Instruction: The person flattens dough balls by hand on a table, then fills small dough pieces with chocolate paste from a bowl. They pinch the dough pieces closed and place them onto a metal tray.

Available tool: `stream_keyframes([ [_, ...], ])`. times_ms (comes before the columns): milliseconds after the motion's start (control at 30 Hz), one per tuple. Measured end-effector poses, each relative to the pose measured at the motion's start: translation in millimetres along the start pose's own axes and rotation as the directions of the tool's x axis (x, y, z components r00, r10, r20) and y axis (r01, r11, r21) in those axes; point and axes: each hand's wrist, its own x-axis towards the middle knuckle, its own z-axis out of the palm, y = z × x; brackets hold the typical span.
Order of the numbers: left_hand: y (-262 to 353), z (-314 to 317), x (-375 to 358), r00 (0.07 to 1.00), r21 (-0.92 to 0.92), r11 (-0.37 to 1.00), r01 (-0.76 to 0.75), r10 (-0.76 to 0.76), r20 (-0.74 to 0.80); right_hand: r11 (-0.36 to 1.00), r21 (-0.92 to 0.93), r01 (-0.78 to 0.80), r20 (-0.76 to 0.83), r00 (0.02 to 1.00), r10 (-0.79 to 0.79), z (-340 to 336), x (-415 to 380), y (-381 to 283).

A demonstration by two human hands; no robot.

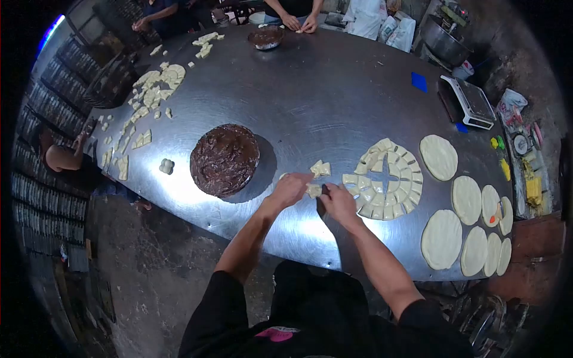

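My left hand (291, 189) has its fingers curled together low over the steel table. A pale bit of dough shows at its edge, mostly hidden by the fingers. My right hand (340, 204) pinches at the side of a small dough piece (313, 190) lying between both hands. Just beyond sit a few joined dough pieces (321, 169). To the right is a flat dough round (391, 206) cut into many small segments, with gaps in its middle. Left of my hands stands a heaped bowl of dark brown filling (224, 161).
Several uncut dough rounds (441, 240) lie along the right edge. A white scale (468, 101) and a blue scraper (419, 82) are farther back. Cut dough (158, 86) is scattered at left. Co-workers' hands (300, 24) work at the far edge, near another filling bowl (266, 37).
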Motion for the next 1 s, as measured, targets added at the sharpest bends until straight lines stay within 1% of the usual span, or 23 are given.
stream_keyframes([
  [33,5.1,-4.8,1.6,1.000,-0.012,1.000,-0.001,0.001,-0.002,0.995,-0.100,0.004,-0.019,1.000,-0.006,15.1,7.8,-9.8],
  [100,9.6,-15.8,1.3,0.990,0.187,0.980,-0.069,0.044,0.134,0.980,-0.199,0.002,-0.037,0.999,-0.009,23.6,21.7,-20.3],
  [167,6.1,-21.5,0.0,0.989,0.159,0.983,-0.088,0.067,0.134,0.977,0.178,-0.117,0.181,0.980,0.084,13.4,26.5,-22.5],
  [200,11.2,-30.7,-2.5,0.996,-0.012,0.997,-0.083,0.083,0.024,0.830,0.547,-0.109,0.159,0.987,0.025,23.9,26.7,-1.8],
  [233,17.7,-42.5,-3.3,0.993,-0.177,0.979,-0.096,0.082,-0.089,0.831,0.545,-0.107,0.156,0.988,0.025,12.9,24.5,-15.4],
  [267,25.8,-54.1,-4.5,0.992,-0.176,0.979,-0.104,0.089,-0.092,0.554,0.784,-0.278,0.248,0.960,0.131,-2.6,19.9,-27.0],
  [300,38.5,-65.0,-8.4,0.996,-0.480,0.876,0.050,-0.082,-0.045,0.188,0.895,-0.404,0.370,0.909,0.190,-19.3,13.8,-41.1],
  [333,47.6,-68.9,-11.2,0.973,-0.725,0.662,0.192,-0.227,0.050,0.169,0.905,-0.390,0.368,0.918,0.150,-28.5,10.5,-47.3],
  [367,53.4,-63.7,-14.3,0.973,-0.726,0.662,0.187,-0.226,0.044,0.174,0.905,-0.388,0.365,0.919,0.147,-34.0,9.0,-50.9],
  [433,73.3,-62.7,-22.1,0.972,-0.700,0.714,0.028,-0.183,-0.148,0.280,0.893,-0.352,0.348,0.935,0.067,-41.4,3.6,-56.5],
  [467,80.8,-65.7,-29.9,0.967,-0.653,0.741,0.159,-0.249,-0.047,0.408,0.840,-0.357,0.359,0.930,0.074,-47.7,1.9,-58.0],
  [500,83.6,-63.7,-38.1,0.963,-0.649,0.742,0.168,-0.265,-0.054,0.407,0.838,-0.363,0.372,0.926,0.059,-51.1,-0.7,-53.2],
  [600,88.4,-58.8,-75.5,0.932,-0.725,0.647,0.235,-0.361,-0.020,0.393,0.889,-0.236,0.159,0.963,0.220,-71.3,-3.8,-40.0],
  [633,90.6,-56.3,-91.3,0.926,-0.719,0.650,0.246,-0.377,-0.023,0.383,0.907,-0.173,0.093,0.971,0.219,-85.2,-10.7,-47.2],
  [700,93.2,-51.4,-118.6,0.861,-0.753,0.513,0.411,-0.490,0.136,0.349,0.932,-0.096,0.034,0.983,0.179,-98.8,-21.7,-48.1],
  [733,100.8,-60.5,-127.9,0.845,-0.701,0.541,0.465,-0.508,0.169,0.343,0.934,-0.103,0.043,0.983,0.178,-104.9,-25.3,-44.9],
  [800,79.1,-26.2,-161.5,0.862,-0.694,0.594,0.406,-0.502,0.074,0.159,0.975,0.157,-0.191,0.955,0.229,-114.6,-25.1,-39.8],
  [833,68.9,-15.0,-172.2,0.876,-0.678,0.650,0.343,-0.483,-0.019,0.153,0.976,0.154,-0.186,0.957,0.223,-113.7,-23.0,-41.5],
  [867,65.8,-16.3,-171.1,0.901,-0.303,0.855,0.421,-0.434,0.027,0.341,0.936,0.085,-0.126,0.987,0.100,-110.8,-19.9,-45.0],
  [900,65.2,-15.7,-169.0,0.897,-0.301,0.852,0.429,-0.442,0.026,0.524,0.851,0.036,-0.037,0.999,-0.008,-107.0,-18.7,-48.2],
  [933,65.0,-14.3,-162.6,0.890,-0.125,0.894,0.430,-0.443,-0.109,0.819,0.573,0.007,0.160,0.980,-0.120,-90.5,-11.7,-41.0],
  [967,61.8,-15.5,-151.0,0.880,0.059,0.899,0.434,-0.409,-0.243,0.920,0.289,0.264,0.275,0.898,-0.344,-64.3,-1.8,-22.9],
  [1000,61.9,-24.9,-135.1,0.802,-0.140,0.855,0.499,-0.517,-0.300,0.938,0.225,0.264,0.256,0.913,-0.319,-37.1,5.2,-16.1],
])
